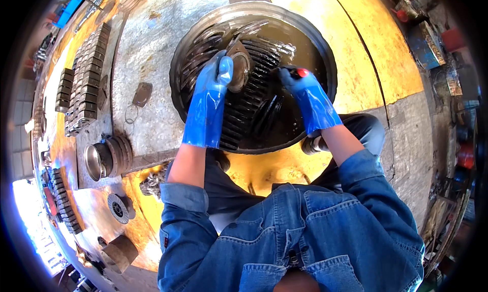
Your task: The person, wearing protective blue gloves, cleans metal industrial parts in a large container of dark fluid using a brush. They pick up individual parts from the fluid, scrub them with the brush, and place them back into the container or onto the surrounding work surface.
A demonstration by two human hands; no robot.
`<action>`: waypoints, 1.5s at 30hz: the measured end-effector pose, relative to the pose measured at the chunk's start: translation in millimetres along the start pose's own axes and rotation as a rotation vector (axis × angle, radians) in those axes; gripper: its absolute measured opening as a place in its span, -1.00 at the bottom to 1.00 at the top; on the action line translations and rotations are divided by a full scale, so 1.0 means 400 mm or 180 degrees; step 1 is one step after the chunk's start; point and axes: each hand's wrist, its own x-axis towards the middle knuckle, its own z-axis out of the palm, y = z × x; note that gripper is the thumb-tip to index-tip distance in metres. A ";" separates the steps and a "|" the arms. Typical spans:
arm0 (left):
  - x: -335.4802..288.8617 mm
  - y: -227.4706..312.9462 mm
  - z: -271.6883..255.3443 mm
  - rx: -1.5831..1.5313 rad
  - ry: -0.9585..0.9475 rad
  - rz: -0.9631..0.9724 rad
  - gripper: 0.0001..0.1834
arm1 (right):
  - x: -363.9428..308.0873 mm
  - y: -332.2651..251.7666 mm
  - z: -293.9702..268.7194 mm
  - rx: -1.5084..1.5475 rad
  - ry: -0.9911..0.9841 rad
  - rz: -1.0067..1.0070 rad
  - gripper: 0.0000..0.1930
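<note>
A wide round basin [331,68] of murky brown liquid lies in front of me, with rows of dark, wet, ridged metal parts [267,55] in it. My left hand [213,81], in a long blue rubber glove, is closed on the near edge of a metal flange plate [240,68] with a pointed corner and a round raised centre. The plate is tilted over the ridged parts. Opposite it, my right hand [301,83], gloved alike, is closed round a dark tool with a red end [302,73]. The fingers hide most of that tool, so its kind is unclear.
Stacked metal blocks [89,78] stand in rows on the left. Nearer are metal rings [104,157], a round slotted disc [118,208] and a short metal cylinder [120,254]. A small flat plate [143,94] lies left of the basin. Cluttered shelving [427,45] borders the right.
</note>
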 end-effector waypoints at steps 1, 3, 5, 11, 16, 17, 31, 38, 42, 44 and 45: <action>0.000 -0.001 -0.002 -0.0014 0.0003 -0.0021 -0.39 | 0.001 0.031 0.000 0.0049 0.0147 0.0081 -0.73; 0.000 -0.001 -0.004 -0.0059 0.0009 -0.0064 -0.40 | 0.013 0.081 -0.012 -0.0042 -0.0356 0.0388 -0.79; 0.008 -0.001 0.002 -0.0140 -0.0006 -0.0111 -0.40 | 0.045 0.125 -0.006 0.0048 -0.1072 0.0751 -0.81; 0.015 -0.013 -0.025 -0.0586 0.0100 -0.0411 -0.41 | 0.050 -0.105 0.041 0.2449 -0.0483 -0.0556 -0.77; 0.023 -0.028 -0.041 -0.0820 0.0163 -0.0533 -0.42 | 0.022 -0.260 0.140 0.1841 -0.0338 -0.0481 -0.68; 0.023 -0.033 -0.044 -0.0845 0.0177 -0.0546 -0.42 | -0.008 -0.256 0.158 0.1805 -0.0378 -0.0705 -0.67; 0.035 -0.001 -0.010 -0.0169 0.0064 -0.0345 -0.45 | 0.018 -0.022 0.016 -0.0807 -0.1350 -0.3104 -0.59; 0.023 0.060 0.015 0.1629 -0.0331 0.0024 -0.43 | -0.005 0.000 -0.060 -0.0903 -0.0639 -0.1694 -0.67; 0.010 0.089 0.038 0.2732 -0.0089 -0.0133 -0.44 | 0.000 0.013 -0.087 -0.0771 -0.0451 -0.1260 -0.69; 0.016 0.108 0.062 0.3449 0.0013 -0.0439 -0.38 | 0.022 0.034 -0.081 0.0070 -0.0684 -0.0307 -0.69; 0.016 0.126 0.073 0.3691 -0.0025 -0.0549 -0.39 | 0.024 0.036 -0.068 0.0515 -0.0839 0.0178 -0.69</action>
